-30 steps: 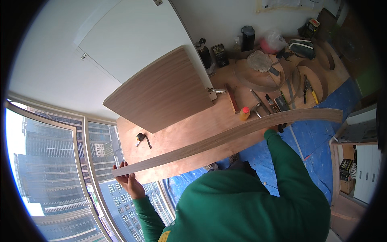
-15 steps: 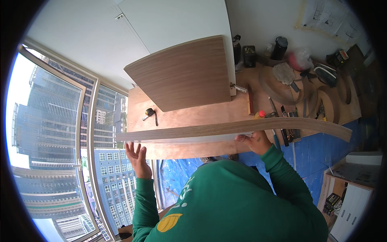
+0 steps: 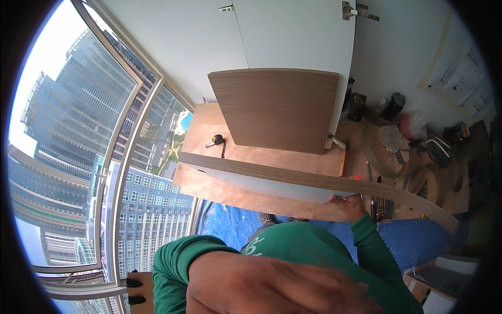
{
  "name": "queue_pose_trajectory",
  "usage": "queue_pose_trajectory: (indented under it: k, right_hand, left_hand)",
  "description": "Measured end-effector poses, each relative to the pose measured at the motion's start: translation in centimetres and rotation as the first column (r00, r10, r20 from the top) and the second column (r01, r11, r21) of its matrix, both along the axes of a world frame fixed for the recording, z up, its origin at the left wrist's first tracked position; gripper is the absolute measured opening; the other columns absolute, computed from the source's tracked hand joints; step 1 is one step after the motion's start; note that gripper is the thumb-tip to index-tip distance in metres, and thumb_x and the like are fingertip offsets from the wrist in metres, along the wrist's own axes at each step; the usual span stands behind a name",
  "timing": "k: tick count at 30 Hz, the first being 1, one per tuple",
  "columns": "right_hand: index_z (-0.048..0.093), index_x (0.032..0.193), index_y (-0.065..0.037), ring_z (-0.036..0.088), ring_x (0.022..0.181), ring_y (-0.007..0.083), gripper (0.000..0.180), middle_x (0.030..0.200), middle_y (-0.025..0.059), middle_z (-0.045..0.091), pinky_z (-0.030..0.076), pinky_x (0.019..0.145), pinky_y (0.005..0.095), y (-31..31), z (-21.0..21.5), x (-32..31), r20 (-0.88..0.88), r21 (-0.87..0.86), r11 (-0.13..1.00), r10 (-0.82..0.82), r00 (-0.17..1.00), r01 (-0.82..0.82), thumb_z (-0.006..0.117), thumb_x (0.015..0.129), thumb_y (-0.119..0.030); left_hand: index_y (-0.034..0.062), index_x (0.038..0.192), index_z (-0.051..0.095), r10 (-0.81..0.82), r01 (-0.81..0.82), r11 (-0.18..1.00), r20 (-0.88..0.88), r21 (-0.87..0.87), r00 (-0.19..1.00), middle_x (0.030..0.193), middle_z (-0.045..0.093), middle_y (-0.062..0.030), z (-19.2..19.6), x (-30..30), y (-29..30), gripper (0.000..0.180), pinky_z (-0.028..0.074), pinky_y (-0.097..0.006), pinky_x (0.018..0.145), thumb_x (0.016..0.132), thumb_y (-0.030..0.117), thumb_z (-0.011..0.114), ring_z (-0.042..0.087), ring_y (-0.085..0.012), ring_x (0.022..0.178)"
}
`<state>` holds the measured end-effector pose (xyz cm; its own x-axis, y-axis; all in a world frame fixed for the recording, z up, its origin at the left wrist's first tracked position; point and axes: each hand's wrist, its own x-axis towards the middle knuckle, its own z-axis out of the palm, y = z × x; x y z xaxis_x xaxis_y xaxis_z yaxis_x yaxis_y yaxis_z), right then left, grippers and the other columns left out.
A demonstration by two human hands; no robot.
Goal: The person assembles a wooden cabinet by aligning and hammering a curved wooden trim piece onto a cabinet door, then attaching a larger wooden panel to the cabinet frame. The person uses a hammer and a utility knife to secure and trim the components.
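A white panel (image 3: 261,184) is held on edge above the workbench. Along its upper edge runs a wood-grain edge-banding strip (image 3: 293,177), whose free end bends down past the panel on the right. My right hand (image 3: 349,207) grips the panel's lower side near its right end, thumb on the white face and the other fingers mostly hidden. Close to the camera, in front of my chest, my left hand (image 3: 261,285) looms large, away from the panel. Its fingers are smeared by motion, so what they do does not show.
A wood-grain board (image 3: 277,110) leans against white doors behind the plywood bench (image 3: 246,196). A tape measure (image 3: 215,140) lies left of it. Coiled banding (image 3: 376,157), an iron (image 3: 438,150) and hand tools crowd the right. Blue sheeting (image 3: 225,222) covers the floor; a window stands left.
My left hand has left the panel's left end and come up close to the camera. My right hand still holds the panel, which now slants down to the right. The view has shifted.
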<state>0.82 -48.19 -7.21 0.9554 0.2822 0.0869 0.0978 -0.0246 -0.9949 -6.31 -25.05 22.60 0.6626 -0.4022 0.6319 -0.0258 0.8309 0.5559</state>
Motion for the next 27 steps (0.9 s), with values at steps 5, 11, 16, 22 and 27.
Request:
queue_pose_trajectory:
  k: [5, 11, 16, 22, 27]
  right_hand:
    - [0.063, 0.116, -0.003, 0.064, 0.100, 0.0154, 0.035, 0.107, 0.0033, 0.067, 0.053, 0.091, 0.0338, 0.5, 0.1, -1.0, -0.009, -0.035, 0.999, 0.031, 0.999, -0.031, 0.083, 0.091, -0.016]
    - [0.062, 0.123, 0.002, 0.064, 0.108, 0.0192, 0.046, 0.115, 0.0103, 0.069, 0.053, 0.099, 0.0355, 0.0, 0.5, -1.9, -0.048, -0.053, 0.998, 0.039, 0.998, -0.042, 0.084, 0.090, -0.021]
    - [0.062, 0.123, 0.003, 0.064, 0.109, 0.0210, 0.047, 0.115, 0.0122, 0.068, 0.052, 0.098, 0.0386, 0.8, 0.5, -3.2, 0.012, -0.041, 0.992, -0.121, 0.993, 0.121, 0.083, 0.091, -0.024]
    - [0.060, 0.126, 0.004, 0.065, 0.112, 0.0268, 0.055, 0.116, 0.0159, 0.069, 0.050, 0.101, 0.0409, 1.6, -0.2, -5.0, 0.058, -0.160, 0.957, -0.234, 0.970, 0.241, 0.083, 0.090, -0.031]
    - [0.057, 0.133, 0.004, 0.065, 0.115, 0.0326, 0.059, 0.121, 0.0198, 0.068, 0.050, 0.102, 0.0425, 2.5, 0.1, -6.8, 0.085, -0.240, 0.915, -0.312, 0.946, 0.323, 0.079, 0.093, -0.034]
  left_hand:
    - [-0.0230, 0.112, 0.065, 0.141, -0.128, 0.964, 0.037, -0.233, 0.989, 0.109, 0.065, -0.0452, 2.0, -0.6, -4.5, 0.052, 0.056, -0.059, 0.092, 0.105, 0.028, 0.058, 0.067, -0.0546, 0.107]
    - [-0.0083, 0.092, 0.073, 0.182, -0.255, 0.950, 0.346, 0.178, 0.920, 0.088, 0.073, -0.0284, 4.1, -0.1, 1.5, 0.031, 0.057, -0.051, 0.087, 0.097, 0.022, 0.067, 0.074, -0.0416, 0.091]
    - [0.0056, 0.111, 0.069, 0.459, -0.448, 0.884, 0.420, -0.130, 0.783, 0.116, 0.073, -0.0138, 0.9, 1.1, 18.1, 0.018, 0.037, -0.060, 0.113, 0.097, 0.009, 0.059, 0.060, -0.0324, 0.124]
    - [0.0077, 0.143, 0.054, 0.942, -0.512, 0.220, -0.317, 0.830, -0.108, 0.147, 0.056, -0.0087, -17.5, 4.1, 31.5, 0.053, 0.038, -0.053, 0.111, 0.102, 0.041, 0.053, 0.048, -0.0269, 0.135]
    - [0.0027, 0.162, 0.012, 0.621, -0.291, 0.729, -0.778, 0.619, -0.099, 0.166, 0.008, -0.0285, -29.6, 1.3, 28.8, 0.103, 0.024, -0.078, 0.114, 0.093, 0.067, 0.055, 0.014, -0.0543, 0.153]
